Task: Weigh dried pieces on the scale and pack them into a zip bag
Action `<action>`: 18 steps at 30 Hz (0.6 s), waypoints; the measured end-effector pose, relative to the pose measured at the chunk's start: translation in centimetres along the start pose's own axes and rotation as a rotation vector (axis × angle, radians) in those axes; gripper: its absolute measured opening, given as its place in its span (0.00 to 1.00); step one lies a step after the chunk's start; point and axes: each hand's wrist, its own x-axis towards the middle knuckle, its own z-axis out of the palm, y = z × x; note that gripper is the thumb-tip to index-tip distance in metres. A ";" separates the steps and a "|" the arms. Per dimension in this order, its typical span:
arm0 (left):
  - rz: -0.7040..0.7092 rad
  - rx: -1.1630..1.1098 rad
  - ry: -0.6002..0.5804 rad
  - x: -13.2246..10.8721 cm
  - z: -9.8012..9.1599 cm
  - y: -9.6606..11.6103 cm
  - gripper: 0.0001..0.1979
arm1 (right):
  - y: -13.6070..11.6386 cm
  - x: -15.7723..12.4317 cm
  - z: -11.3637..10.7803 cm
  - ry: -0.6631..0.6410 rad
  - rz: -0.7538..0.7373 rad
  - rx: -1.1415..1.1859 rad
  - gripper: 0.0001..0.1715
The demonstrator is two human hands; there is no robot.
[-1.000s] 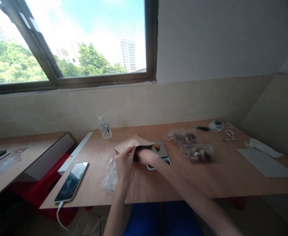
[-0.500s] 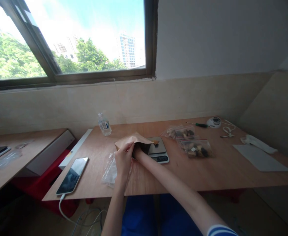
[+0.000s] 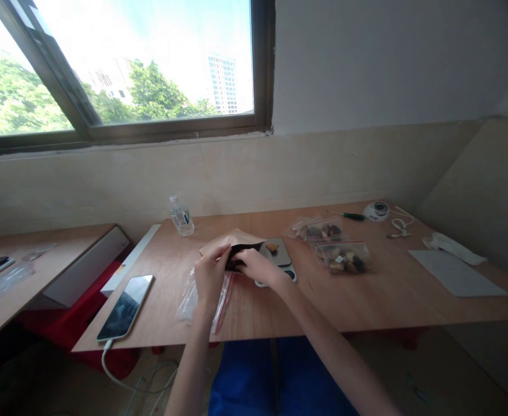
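Note:
My left hand (image 3: 209, 270) pinches the near edge of a brown paper bag (image 3: 235, 237) and holds it tilted, with its dark mouth towards me. My right hand (image 3: 256, 266) is at that mouth, its fingers curled and their tips hidden in the dark opening. What they hold, if anything, does not show. Just behind my right hand sits a kitchen scale (image 3: 285, 252), with a small orange-brown piece (image 3: 271, 247) on its plate. Beneath my left hand lie clear zip bags (image 3: 186, 303), one with a red seal strip.
Zip bags of dark and brown pieces (image 3: 347, 260) lie right of the scale. A water bottle (image 3: 182, 218) stands at the back, and a charging phone (image 3: 126, 307) lies at the left. Along the right are a screwdriver (image 3: 352, 216), a dome camera (image 3: 377, 211) and a white sheet (image 3: 457, 274).
My right hand has drawn back from deep inside the paper bag to its mouth. The brown piece on the scale shows more fully now. The view has shifted slightly.

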 end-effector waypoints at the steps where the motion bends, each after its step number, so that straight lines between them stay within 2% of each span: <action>1: 0.000 0.001 -0.001 0.1 0.1 0.0 0.12 | -0.1 -0.3 -0.4 0.002 0.013 0.011 0.17; 4: -0.008 -0.001 -0.004 0.2 0.3 0.1 0.12 | -0.2 -1.2 -1.1 0.043 0.043 0.048 0.17; 9: -0.021 0.015 0.000 0.4 0.2 0.1 0.12 | 0.2 -3.5 -2.2 0.282 0.096 0.221 0.11; 13: -0.036 0.039 0.021 1.0 -0.1 0.2 0.12 | 2.2 -5.8 -3.7 0.460 0.177 0.462 0.12; 15: -0.025 0.057 0.033 1.4 -0.3 0.2 0.12 | 3.9 -6.5 -4.0 0.499 0.232 0.454 0.13; 18: -0.018 0.085 0.046 1.8 -0.5 0.2 0.12 | 6.6 -6.7 -3.3 0.477 0.291 0.264 0.11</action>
